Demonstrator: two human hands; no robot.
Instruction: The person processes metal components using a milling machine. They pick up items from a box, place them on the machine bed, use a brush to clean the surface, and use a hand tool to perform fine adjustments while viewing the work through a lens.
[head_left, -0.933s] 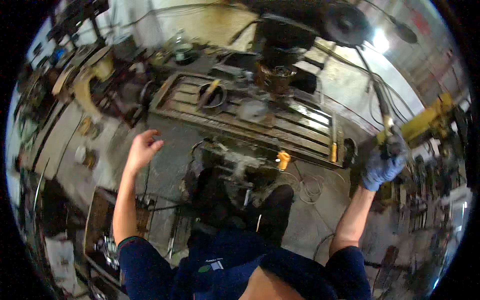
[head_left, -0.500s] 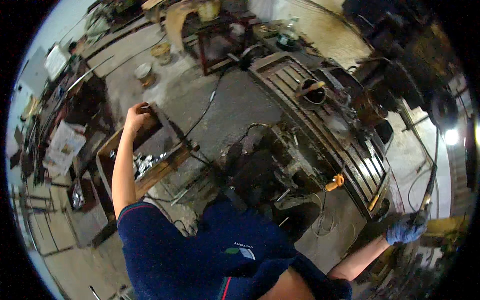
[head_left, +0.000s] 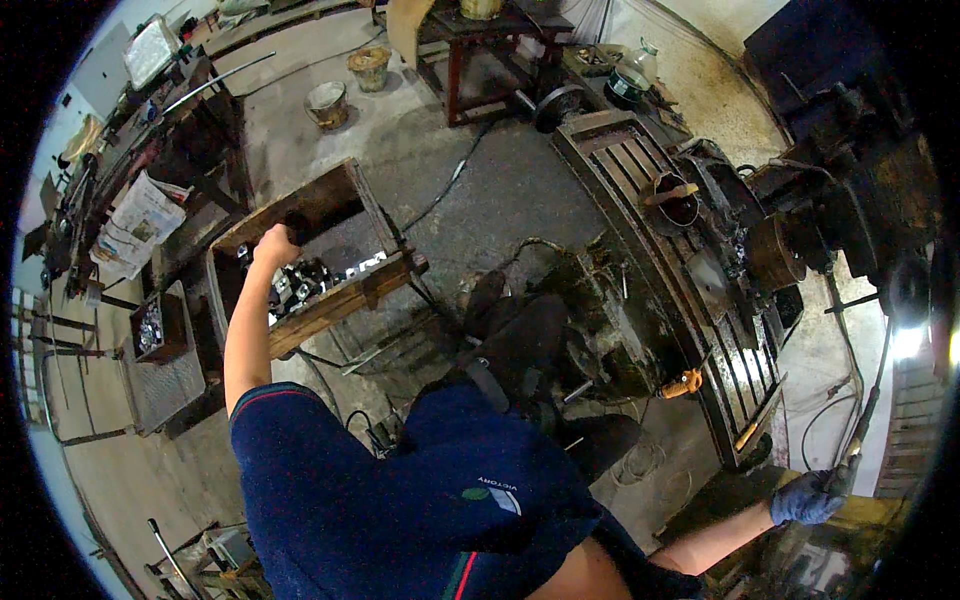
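Note:
My bare left hand is inside a wooden box on the left, above a heap of small shiny metal parts. Its fingers are curled downward; whatever they hold, if anything, is hidden. Far out to the right, my right hand wears a blue-grey glove. It is closed around the lower end of a long dark lever-like handle that rises toward the machine.
A slotted metal machine table runs along the right, bearing a can with a brush-like wooden handle and an orange-handled tool. Two buckets stand on the far floor. A smaller box sits at left.
My left hand has lowered into the wooden box, its fingers now pointing down at the parts. The whole view has shifted. My right hand stays on the handle.

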